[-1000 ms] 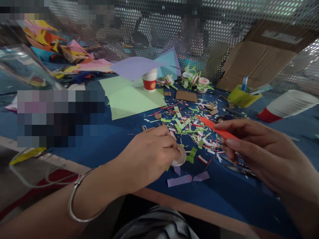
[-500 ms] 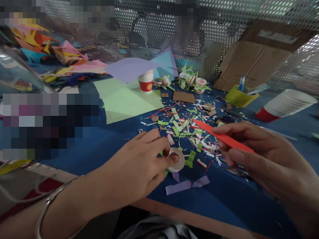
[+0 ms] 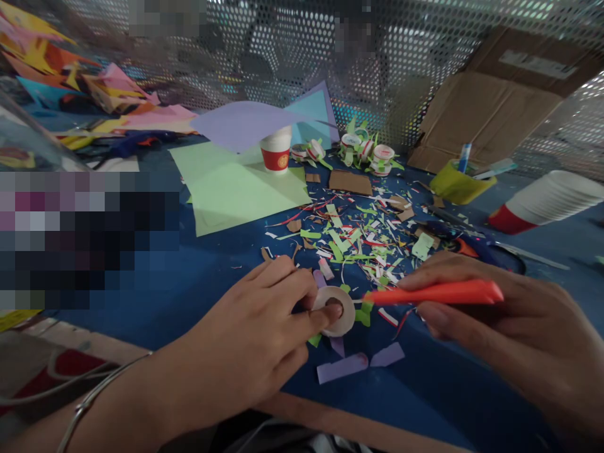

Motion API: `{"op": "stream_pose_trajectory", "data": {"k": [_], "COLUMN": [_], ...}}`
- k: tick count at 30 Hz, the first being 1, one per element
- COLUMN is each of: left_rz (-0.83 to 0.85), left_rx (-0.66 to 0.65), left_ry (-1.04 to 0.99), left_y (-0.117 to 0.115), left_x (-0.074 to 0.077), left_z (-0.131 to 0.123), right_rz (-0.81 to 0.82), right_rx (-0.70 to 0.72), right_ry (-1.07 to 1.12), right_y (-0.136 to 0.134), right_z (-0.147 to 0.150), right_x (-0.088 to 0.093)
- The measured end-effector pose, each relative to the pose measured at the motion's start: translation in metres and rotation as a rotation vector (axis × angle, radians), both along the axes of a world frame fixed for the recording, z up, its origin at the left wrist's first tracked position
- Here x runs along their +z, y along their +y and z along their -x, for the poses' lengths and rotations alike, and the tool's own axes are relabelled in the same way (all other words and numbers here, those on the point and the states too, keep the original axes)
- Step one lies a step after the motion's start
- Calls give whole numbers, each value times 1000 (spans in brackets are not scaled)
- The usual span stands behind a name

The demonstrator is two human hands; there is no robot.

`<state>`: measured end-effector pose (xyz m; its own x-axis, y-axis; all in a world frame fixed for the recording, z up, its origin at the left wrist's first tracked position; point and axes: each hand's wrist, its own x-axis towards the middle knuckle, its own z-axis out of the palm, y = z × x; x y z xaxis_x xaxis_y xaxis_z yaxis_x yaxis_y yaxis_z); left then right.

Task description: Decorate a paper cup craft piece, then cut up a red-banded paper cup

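Note:
My left hand point(image 3: 264, 327) is closed on a small cut-down paper cup point(image 3: 347, 318), with its thumb inside the round white rim. Green paper strips point(image 3: 363, 313) and a purple paper strip point(image 3: 337, 345) stick out around this cup piece. In my right hand point(image 3: 491, 327) is an orange-red, pen-shaped tool point(image 3: 438, 293), pinched between thumb and fingers. Its narrow end points left, close to the cup's right edge; I cannot make out whether they touch. Two loose purple paper pieces point(image 3: 342, 369) lie just below on the blue table point(image 3: 425, 390).
Paper scraps point(image 3: 349, 236) litter the middle. Behind them sit a green sheet point(image 3: 236, 195), a red-and-white cup point(image 3: 275, 154) and several paper-legged cup pieces point(image 3: 382, 157). At right are scissors point(image 3: 481, 245), a yellow holder point(image 3: 460, 185), stacked cups point(image 3: 552, 198) and cardboard point(image 3: 481, 119).
The orange-red tool has swung down and left, from pointing at the scraps to lying nearly level beside the cup piece. My left hand keeps its hold. The view has shifted slightly.

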<state>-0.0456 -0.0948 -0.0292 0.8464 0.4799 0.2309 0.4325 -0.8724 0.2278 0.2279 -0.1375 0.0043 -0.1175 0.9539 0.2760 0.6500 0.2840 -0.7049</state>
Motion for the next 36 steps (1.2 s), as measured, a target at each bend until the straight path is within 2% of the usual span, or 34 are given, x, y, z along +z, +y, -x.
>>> {"op": "stream_pose_trajectory", "data": {"k": [6,18,36], "left_rz": [35,72,57], "left_rx": [8,-4,9], "left_ry": [-3,-40,-29], "left_y": [-1,-1,-3], "left_x": [-1,-2,-5], "left_z": [0,2,2], "right_rz": [-103,14,85], "right_rx": [-4,96,140], "right_ry": [-155,-159,-100], "right_y": [-4,0,3], "right_z": [1,8,8], "right_x": [-3,-11,-15]}}
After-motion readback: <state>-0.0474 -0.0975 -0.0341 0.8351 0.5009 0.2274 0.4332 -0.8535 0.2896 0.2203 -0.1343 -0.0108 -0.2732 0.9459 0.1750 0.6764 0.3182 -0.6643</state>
